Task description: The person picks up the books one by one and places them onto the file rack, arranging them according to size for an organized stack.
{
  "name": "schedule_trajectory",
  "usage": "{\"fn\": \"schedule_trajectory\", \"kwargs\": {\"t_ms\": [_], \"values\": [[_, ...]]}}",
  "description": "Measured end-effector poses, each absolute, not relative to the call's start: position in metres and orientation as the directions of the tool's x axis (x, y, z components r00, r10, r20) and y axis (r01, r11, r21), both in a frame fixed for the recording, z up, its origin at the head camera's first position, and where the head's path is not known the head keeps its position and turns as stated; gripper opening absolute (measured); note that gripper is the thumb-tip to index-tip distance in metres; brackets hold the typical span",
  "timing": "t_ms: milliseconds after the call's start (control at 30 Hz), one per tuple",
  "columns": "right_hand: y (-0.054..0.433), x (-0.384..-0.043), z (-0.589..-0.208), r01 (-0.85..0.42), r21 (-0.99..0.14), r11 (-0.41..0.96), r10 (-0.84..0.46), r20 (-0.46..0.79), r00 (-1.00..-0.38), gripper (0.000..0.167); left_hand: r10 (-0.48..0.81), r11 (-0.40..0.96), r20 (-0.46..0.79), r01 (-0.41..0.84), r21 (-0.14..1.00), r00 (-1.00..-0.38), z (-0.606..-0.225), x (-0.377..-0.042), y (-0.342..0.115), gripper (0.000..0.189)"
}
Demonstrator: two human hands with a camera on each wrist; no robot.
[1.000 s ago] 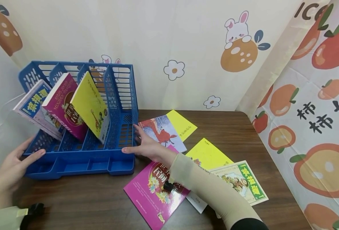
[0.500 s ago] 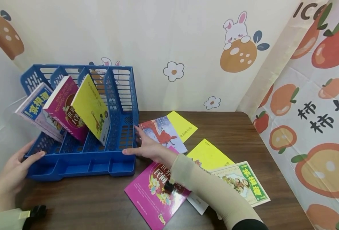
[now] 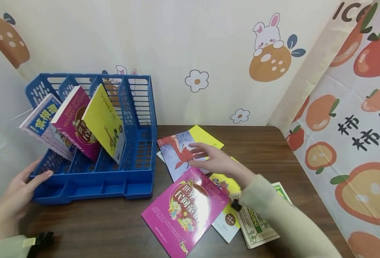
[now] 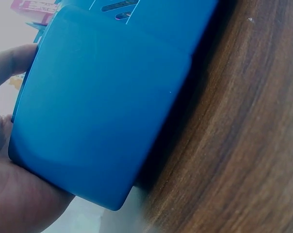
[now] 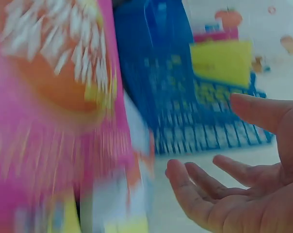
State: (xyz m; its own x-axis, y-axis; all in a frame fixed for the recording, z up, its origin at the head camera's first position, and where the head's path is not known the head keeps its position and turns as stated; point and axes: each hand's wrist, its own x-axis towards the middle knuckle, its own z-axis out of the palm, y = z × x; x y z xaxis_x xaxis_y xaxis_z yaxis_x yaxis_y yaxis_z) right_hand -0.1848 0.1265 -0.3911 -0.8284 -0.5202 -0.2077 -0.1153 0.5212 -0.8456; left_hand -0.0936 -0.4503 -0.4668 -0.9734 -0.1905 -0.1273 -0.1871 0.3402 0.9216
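Bookrack (image 3: 94,178) stands at ten o'clock, its dividers (image 3: 128,118) apparently propping the slanted books (image 3: 77,123); left hand (image 3: 17,191) grips its eight-o'clock corner, perhaps for steadiness; right hand (image 3: 215,161), fingers loosely spread, holds nothing above the red-animal picture book (image 3: 177,154).

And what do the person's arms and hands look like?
The left hand and right hand are bare. The left sleeve and right sleeve are long and pale cream, each with a small black gadget near its end.
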Motion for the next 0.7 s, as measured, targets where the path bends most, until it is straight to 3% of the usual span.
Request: {"fn": "schedule_trajectory", "kwargs": {"t_ms": [233, 433, 700], "values": [[0.228, -0.16, -0.368, -0.137, -0.665, 0.735, -0.357, -0.206, -0.911, 0.07, -0.184, 0.343, -0.142, -0.199, 0.918, -0.973, -0.465, -0.096, -0.449, 0.076], [0.278, -0.135, -0.367, -0.084, -0.426, 0.901, -0.227, -0.297, -0.928, 0.089, -0.188, 0.346, -0.139, -0.198, 0.917, -0.972, -0.464, -0.095, -0.448, 0.076], [0.32, -0.116, -0.382, -0.019, -0.239, 0.971, -0.115, -0.394, -0.912, 0.109, -0.19, 0.339, -0.18, -0.236, 0.91, -0.965, -0.46, -0.099, -0.445, 0.08]]}}
